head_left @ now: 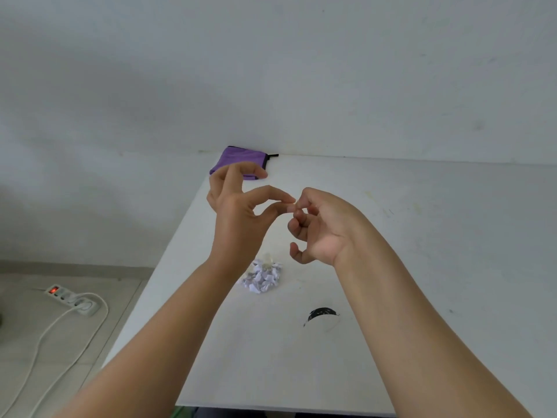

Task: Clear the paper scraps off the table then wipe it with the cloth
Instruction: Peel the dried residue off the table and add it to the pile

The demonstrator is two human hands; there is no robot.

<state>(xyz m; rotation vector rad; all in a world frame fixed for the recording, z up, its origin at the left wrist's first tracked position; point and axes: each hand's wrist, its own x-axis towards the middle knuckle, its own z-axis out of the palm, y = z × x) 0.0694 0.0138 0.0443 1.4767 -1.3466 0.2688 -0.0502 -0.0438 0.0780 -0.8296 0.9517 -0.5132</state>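
A small pile of white and pale violet paper scraps [261, 276] lies on the white table [422, 236], with a translucent bit on top. Both hands are raised above it. My left hand [241, 212] pinches a tiny pale scrap [293, 203] between thumb and forefinger, right at the fingertips of my right hand [319, 230]. That hand has its palm turned up and its fingers curled, the thumb held apart from them. The purple cloth [238, 159] lies folded at the table's far edge against the wall, partly hidden behind my left fingers.
A black smudge [322, 314] marks the table nearer to me, right of the pile. The table's left edge runs diagonally; beyond it, on the tiled floor, lies a white power strip [73, 299] with a lit red switch and cables. A pale wall closes the far side.
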